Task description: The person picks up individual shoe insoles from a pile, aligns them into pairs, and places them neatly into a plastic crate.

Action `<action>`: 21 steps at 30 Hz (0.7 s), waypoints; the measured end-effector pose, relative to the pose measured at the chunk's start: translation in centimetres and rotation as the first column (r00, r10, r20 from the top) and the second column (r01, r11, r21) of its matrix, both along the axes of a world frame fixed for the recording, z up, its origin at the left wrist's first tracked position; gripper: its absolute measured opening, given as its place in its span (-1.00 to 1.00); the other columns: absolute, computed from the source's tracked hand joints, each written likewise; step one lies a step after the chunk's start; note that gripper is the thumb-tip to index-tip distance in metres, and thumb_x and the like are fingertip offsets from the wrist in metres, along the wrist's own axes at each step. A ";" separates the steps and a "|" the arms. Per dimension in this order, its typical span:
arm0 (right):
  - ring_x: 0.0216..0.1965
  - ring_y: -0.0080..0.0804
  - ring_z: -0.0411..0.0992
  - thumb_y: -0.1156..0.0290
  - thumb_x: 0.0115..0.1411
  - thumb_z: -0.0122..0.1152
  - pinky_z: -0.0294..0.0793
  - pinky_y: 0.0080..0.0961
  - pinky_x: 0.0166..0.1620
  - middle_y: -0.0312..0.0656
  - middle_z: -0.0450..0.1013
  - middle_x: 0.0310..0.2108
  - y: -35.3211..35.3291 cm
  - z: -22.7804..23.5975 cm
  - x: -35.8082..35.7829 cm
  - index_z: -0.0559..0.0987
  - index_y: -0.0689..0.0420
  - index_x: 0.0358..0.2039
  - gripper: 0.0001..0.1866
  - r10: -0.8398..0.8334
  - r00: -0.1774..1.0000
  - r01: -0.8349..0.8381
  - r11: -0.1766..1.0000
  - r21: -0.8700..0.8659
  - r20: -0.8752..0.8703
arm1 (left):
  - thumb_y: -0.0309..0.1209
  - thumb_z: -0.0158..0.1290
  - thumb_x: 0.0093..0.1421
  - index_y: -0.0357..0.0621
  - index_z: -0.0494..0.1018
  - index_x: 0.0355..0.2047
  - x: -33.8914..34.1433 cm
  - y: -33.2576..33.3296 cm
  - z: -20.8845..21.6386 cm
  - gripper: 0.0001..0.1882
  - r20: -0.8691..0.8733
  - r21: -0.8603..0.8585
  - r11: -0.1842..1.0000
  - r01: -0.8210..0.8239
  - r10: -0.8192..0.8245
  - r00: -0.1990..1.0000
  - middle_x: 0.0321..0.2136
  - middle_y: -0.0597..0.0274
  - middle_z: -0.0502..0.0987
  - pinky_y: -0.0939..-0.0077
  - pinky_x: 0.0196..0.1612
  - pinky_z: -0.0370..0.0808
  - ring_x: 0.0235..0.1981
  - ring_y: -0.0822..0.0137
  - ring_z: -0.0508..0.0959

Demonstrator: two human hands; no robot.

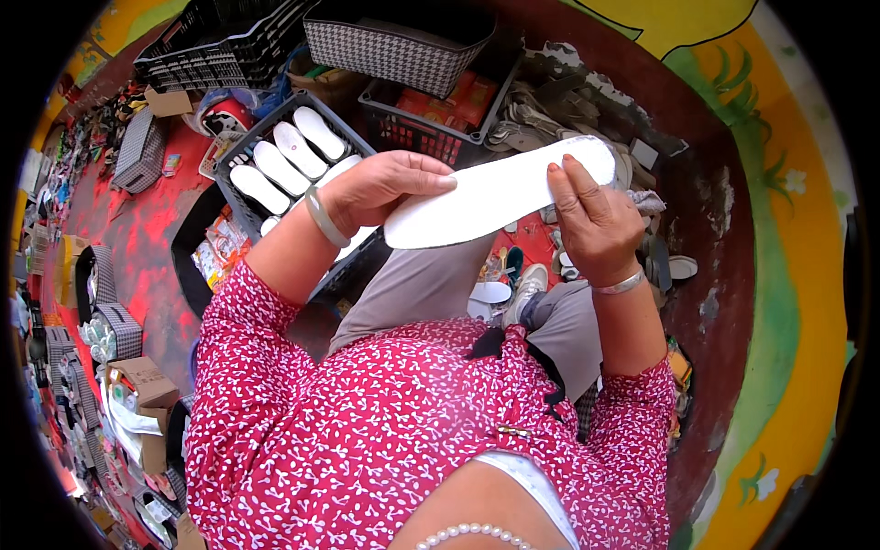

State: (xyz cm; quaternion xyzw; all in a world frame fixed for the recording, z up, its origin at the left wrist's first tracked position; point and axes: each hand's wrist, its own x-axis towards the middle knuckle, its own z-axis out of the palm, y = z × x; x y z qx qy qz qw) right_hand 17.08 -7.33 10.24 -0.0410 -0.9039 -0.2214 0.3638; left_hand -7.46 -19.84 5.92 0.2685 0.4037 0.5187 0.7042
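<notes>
A white insole (500, 194) is held up above my lap, lying slantwise between my two hands. My left hand (396, 181) pinches its lower left part, thumb on top and fingers beneath. At the other end, my right hand (596, 220) grips the insole, with fingertips over its upper face and the thumb hidden. Beyond my left forearm stands a dark grey plastic crate (233, 186), with several white insoles (298, 149) laid side by side in it; my arm hides part of them.
Behind are a houndstooth fabric basket (390, 48), stacked black crates (229, 57) and a crate with red packets (467, 99). Grey insoles (532, 119) lie heaped by the painted wall (775, 229). Cardboard boxes (147, 380) and many small goods line the red floor at left.
</notes>
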 end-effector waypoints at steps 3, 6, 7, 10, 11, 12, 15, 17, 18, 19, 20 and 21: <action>-0.63 -0.50 0.36 0.52 -0.09 0.13 0.38 -0.59 -0.53 -0.19 0.45 -0.08 0.0 -0.9 -1.2 0.54 0.02 -0.10 -0.55 -0.035 0.999 0.035 0.999 -0.021 0.008 | -0.47 0.12 0.08 -0.30 0.51 -0.30 -2.1 -0.3 -0.6 -0.82 -0.143 0.070 0.995 -0.065 0.075 0.987 -0.42 0.23 0.56 0.60 -0.28 0.49 -0.43 0.44 0.55; -0.34 -0.30 0.52 0.52 0.04 0.16 0.50 -0.52 -0.33 -0.21 0.45 -0.09 -0.1 -2.2 -0.8 0.53 0.04 -0.09 -0.64 -0.158 0.987 0.134 0.931 -0.339 -0.043 | -0.40 0.10 0.10 -0.34 0.47 -0.21 -8.0 -2.5 -3.4 -0.72 -0.412 0.124 0.966 -0.225 0.256 0.875 -0.34 0.18 0.54 0.54 -0.20 0.46 -0.34 0.39 0.54; -0.29 -0.28 0.51 0.51 0.05 0.16 0.50 -0.51 -0.30 -0.20 0.45 -0.10 0.0 -2.5 -0.1 0.52 0.05 -0.09 -0.65 -0.205 0.978 0.183 0.909 -0.375 -0.020 | -0.39 0.09 0.11 -0.35 0.45 -0.18 -10.1 -3.5 -4.6 -0.69 -0.418 0.088 0.957 -0.278 0.288 0.861 -0.31 0.16 0.53 0.52 -0.17 0.45 -0.31 0.38 0.53; -0.35 -0.23 0.51 0.50 0.07 0.15 0.50 -0.45 -0.34 -0.15 0.46 -0.11 1.2 -4.7 2.4 0.51 0.05 -0.08 -0.65 -0.276 0.961 0.259 0.886 -0.385 0.011 | -0.41 0.06 0.13 -0.34 0.41 -0.14 -14.8 -7.5 -9.4 -0.68 -0.418 -0.069 0.902 -0.426 0.362 0.833 -0.31 0.16 0.52 0.52 -0.16 0.45 -0.29 0.38 0.52; -0.34 -0.23 0.51 0.49 0.08 0.14 0.50 -0.44 -0.33 -0.14 0.45 -0.11 1.7 -5.6 3.2 0.51 0.05 -0.08 -0.66 -0.287 0.958 0.274 0.875 -0.398 0.029 | -0.42 0.07 0.13 -0.32 0.41 -0.16 -16.0 -9.1 -11.9 -0.70 -0.386 -0.120 0.887 -0.445 0.372 0.844 -0.32 0.19 0.52 0.53 -0.17 0.46 -0.30 0.39 0.52; -0.32 -0.23 0.51 0.49 0.08 0.13 0.49 -0.44 -0.31 -0.14 0.45 -0.10 1.9 -6.4 3.8 0.51 0.05 -0.08 -0.67 -0.307 0.950 0.300 0.862 -0.408 0.050 | -0.44 0.08 0.12 -0.30 0.42 -0.18 -16.9 -10.2 -14.6 -0.73 -0.349 -0.172 0.875 -0.452 0.375 0.859 -0.33 0.21 0.52 0.54 -0.18 0.47 -0.30 0.41 0.52; -0.29 -0.22 0.50 0.49 0.09 0.13 0.49 -0.44 -0.29 -0.14 0.44 -0.09 2.3 -7.9 5.1 0.51 0.06 -0.09 -0.67 -0.349 0.932 0.357 0.827 -0.435 0.101 | -0.47 0.08 0.12 -0.23 0.44 -0.21 -17.1 -12.0 -20.4 -0.78 -0.284 -0.260 0.851 -0.456 0.384 0.879 -0.37 0.28 0.52 0.54 -0.20 0.47 -0.35 0.42 0.52; -0.27 -0.23 0.50 0.49 0.09 0.12 0.49 -0.44 -0.28 -0.14 0.44 -0.08 2.1 -7.9 5.1 0.52 0.06 -0.09 -0.68 -0.371 0.918 0.391 0.789 -0.474 0.139 | -0.48 0.09 0.10 -0.22 0.41 -0.18 -16.7 -11.8 -22.9 -0.75 -0.204 -0.301 0.858 -0.415 0.368 0.907 -0.34 0.31 0.50 0.55 -0.17 0.46 -0.31 0.43 0.51; -0.26 -0.23 0.50 0.48 0.09 0.12 0.49 -0.44 -0.27 -0.14 0.44 -0.08 1.9 -7.9 5.0 0.52 0.06 -0.10 -0.68 -0.382 0.911 0.408 0.768 -0.493 0.159 | -0.49 0.09 0.10 -0.22 0.39 -0.16 -16.6 -11.8 -24.3 -0.73 -0.172 -0.316 0.847 -0.427 0.392 0.904 -0.32 0.32 0.50 0.56 -0.16 0.45 -0.29 0.44 0.51; -0.26 -0.22 0.50 0.48 0.09 0.13 0.49 -0.44 -0.27 -0.14 0.44 -0.08 1.9 -7.9 4.7 0.52 0.06 -0.10 -0.69 -0.375 0.912 0.406 0.771 -0.490 0.166 | -0.51 0.13 0.07 -0.23 0.41 -0.17 -16.3 -11.5 -24.9 -0.71 -0.132 -0.339 0.846 -0.412 0.391 0.911 -0.35 0.30 0.51 0.58 -0.18 0.45 -0.30 0.43 0.51; -0.26 -0.21 0.50 0.48 0.09 0.13 0.49 -0.43 -0.27 -0.13 0.44 -0.09 1.9 -8.0 4.5 0.52 0.06 -0.11 -0.69 -0.368 0.913 0.405 0.774 -0.487 0.174 | -0.51 0.13 0.06 -0.22 0.41 -0.17 -15.9 -11.2 -25.4 -0.70 -0.109 -0.376 0.850 -0.368 0.354 0.929 -0.33 0.28 0.50 0.59 -0.17 0.44 -0.27 0.41 0.51; -0.25 -0.21 0.50 0.47 0.09 0.13 0.49 -0.43 -0.26 -0.13 0.44 -0.09 1.8 -8.1 4.3 0.53 0.06 -0.11 -0.70 -0.362 0.914 0.403 0.777 -0.484 0.182 | -0.50 0.13 0.06 -0.23 0.42 -0.17 -15.5 -11.0 -26.0 -0.70 -0.134 -0.403 0.834 -0.376 0.353 0.926 -0.31 0.26 0.50 0.58 -0.16 0.44 -0.25 0.40 0.50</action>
